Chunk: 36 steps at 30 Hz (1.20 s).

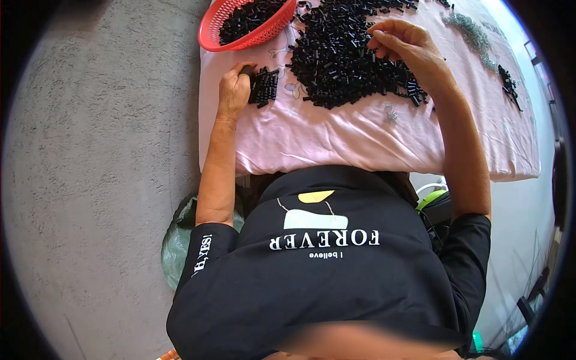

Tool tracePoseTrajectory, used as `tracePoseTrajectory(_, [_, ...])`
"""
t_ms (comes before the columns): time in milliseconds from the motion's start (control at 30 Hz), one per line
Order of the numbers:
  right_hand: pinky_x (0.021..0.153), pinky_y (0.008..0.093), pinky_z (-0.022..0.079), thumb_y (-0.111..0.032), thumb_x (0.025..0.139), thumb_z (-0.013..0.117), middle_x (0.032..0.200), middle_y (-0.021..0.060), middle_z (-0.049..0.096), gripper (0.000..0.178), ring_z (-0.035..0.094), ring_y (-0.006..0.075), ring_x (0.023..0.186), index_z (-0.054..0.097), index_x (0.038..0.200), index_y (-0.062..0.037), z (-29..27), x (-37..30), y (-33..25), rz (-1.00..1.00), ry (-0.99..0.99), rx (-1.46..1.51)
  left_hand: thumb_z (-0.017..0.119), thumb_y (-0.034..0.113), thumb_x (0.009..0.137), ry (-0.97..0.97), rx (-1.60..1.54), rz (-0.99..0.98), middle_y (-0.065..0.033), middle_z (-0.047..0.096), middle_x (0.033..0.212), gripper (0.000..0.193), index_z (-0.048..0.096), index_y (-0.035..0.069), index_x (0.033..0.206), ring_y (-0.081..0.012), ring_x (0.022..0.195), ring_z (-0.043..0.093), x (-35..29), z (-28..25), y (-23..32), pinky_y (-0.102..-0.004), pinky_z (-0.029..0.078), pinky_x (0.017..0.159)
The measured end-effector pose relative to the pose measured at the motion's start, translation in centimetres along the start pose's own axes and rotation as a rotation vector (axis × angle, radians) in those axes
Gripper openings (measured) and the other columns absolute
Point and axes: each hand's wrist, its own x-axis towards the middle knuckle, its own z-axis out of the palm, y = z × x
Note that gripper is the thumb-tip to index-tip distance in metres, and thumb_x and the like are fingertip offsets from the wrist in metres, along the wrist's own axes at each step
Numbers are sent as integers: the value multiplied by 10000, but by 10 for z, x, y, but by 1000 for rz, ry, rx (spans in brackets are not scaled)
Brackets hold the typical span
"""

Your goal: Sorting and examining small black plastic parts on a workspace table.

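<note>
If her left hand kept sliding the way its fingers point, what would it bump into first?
Most likely the small cluster of black pieces lying right at the fingertips of the left hand. Beyond it lies the large black pile, not the red basket.

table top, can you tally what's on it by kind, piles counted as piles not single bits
red basket: 1
big pile of black pieces: 1
small cluster of black pieces by the left hand: 1
small black cluster at the right edge: 1
grey metal bits heap: 1
pink cloth: 1
hands, with the right hand on the big pile: 2
Total: 8
</note>
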Motion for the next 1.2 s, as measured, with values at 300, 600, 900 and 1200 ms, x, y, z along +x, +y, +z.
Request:
tracePoseTrajectory(300, [643, 254, 510, -153, 921, 610, 854, 69, 693, 150, 621, 129, 693, 673, 991, -37, -10, 3, -12, 26, 95, 315, 583, 4, 821, 14, 83, 177, -118, 697, 942, 221, 698, 52, 1004, -221, 844, 673, -7, 19, 67, -304, 516, 762])
tracePoseTrajectory(600, [709, 248, 526, -203, 953, 602, 918, 90, 692, 204, 636, 126, 766, 638, 1037, -21, -29, 10, 5, 55, 187, 446, 606, -72, 782, -269, -47, 594, -90, 635, 888, 200, 686, 13, 945, -190, 803, 633, -32, 81, 159, -277, 498, 723])
tracePoseTrajectory(900, [621, 213, 482, -102, 972, 528, 873, 84, 679, 162, 593, 101, 701, 635, 1024, 7, -23, 4, -19, -32, 216, 205, 604, -18, 640, -238, 153, 752, -110, 597, 873, 262, 680, 57, 879, -320, 874, 579, -32, 118, 175, -405, 495, 788])
tracePoseTrajectory(1200, [590, 221, 481, -104, 949, 568, 773, 47, 650, 121, 587, 99, 668, 635, 982, -8, -15, 3, -20, -32, 182, 209, 642, 40, 662, -210, 283, 760, -105, 572, 885, 249, 669, 65, 909, -315, 883, 568, -32, 128, 183, -407, 482, 792])
